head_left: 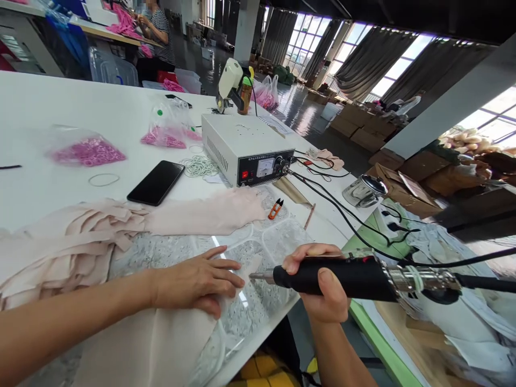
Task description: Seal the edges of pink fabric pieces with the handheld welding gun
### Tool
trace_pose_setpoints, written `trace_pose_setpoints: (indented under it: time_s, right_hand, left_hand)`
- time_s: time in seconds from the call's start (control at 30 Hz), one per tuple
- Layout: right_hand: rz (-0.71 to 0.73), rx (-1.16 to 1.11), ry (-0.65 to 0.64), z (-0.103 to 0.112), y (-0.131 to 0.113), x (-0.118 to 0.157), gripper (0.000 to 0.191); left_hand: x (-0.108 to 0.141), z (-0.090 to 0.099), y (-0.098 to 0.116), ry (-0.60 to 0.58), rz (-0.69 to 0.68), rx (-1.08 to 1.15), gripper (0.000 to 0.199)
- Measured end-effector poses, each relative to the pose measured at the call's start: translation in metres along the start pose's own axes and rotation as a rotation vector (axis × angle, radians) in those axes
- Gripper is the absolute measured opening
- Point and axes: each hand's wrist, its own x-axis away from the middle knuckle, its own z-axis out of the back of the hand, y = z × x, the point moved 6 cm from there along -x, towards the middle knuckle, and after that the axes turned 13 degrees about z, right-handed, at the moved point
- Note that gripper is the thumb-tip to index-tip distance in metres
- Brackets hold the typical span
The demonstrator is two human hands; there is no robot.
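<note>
My left hand (197, 282) lies flat with fingers spread on a pale pink piece of fabric (161, 344), pressing it against a marbled, glossy board (250, 301). In my right hand (322, 285) is a black corded ultrasonic cutter (338, 277), my fingers wrapped around its barrel. Its metal tip points left and meets the fabric's narrow end beside my left fingertips. Behind my left hand, another pale pink length of fabric (209, 212) lies on the board, and a layered stack of the same fabric (72, 236) sits to the left.
A white control box (245, 145) stands behind, with black cables (334, 199) running to the right. Orange thread snips (276, 208), a black phone (156, 183), bags of pink pieces (88, 151) and a lidded glass mug (365, 191) are on the table. A person (157, 37) sits beyond.
</note>
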Motion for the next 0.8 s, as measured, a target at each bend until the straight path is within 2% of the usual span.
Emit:
trace_pose_setpoints:
  time_s: [0.17,0.33,0.5,0.67,0.8]
  right_hand:
    - [-0.009,-0.004,-0.005,0.0,-0.001,0.0,0.015]
    - [-0.016,0.002,0.013,-0.003,-0.015,0.006,0.019]
    - [-0.063,0.024,-0.012,-0.016,-0.028,0.015,0.02]
    - [-0.053,0.018,-0.055,-0.029,-0.027,0.017,0.018]
    - [-0.044,0.024,-0.07,-0.031,-0.026,0.016,0.019]
  left_hand:
    - [0.0,-0.001,-0.001,0.013,0.008,0.044,0.034]
    - [0.001,-0.001,-0.001,0.04,0.012,0.089,0.037]
    - [0.0,-0.002,-0.003,0.056,0.014,0.135,0.04]
    - [0.0,-0.002,-0.003,0.039,0.026,0.155,0.043]
    - [0.0,-0.001,-0.002,0.041,0.035,0.17,0.042]
